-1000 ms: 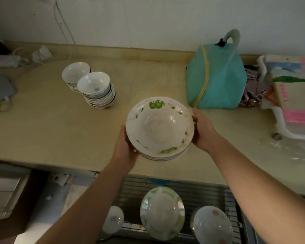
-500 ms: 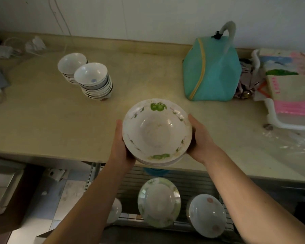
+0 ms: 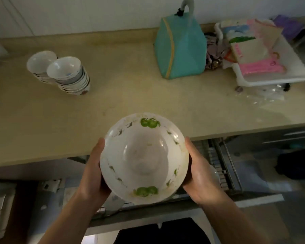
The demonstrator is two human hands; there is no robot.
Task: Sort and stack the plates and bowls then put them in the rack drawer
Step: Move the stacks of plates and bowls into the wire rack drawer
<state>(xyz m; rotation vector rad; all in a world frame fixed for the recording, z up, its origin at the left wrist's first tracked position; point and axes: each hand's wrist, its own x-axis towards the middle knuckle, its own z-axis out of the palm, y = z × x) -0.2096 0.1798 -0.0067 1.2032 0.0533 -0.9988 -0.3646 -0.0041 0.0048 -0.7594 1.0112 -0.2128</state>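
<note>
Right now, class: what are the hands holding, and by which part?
Both hands hold the stack of deep plates by opposite sides of its rim: left hand on the left, right hand on the right.

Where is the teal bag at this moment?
The teal bag stands at the back of the countertop, right of centre, just left of the white tray.

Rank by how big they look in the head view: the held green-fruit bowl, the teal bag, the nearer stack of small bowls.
1. Green-fruit bowl, though nearness to the camera inflates it.
2. Teal bag.
3. Nearer stack of small bowls.
</note>
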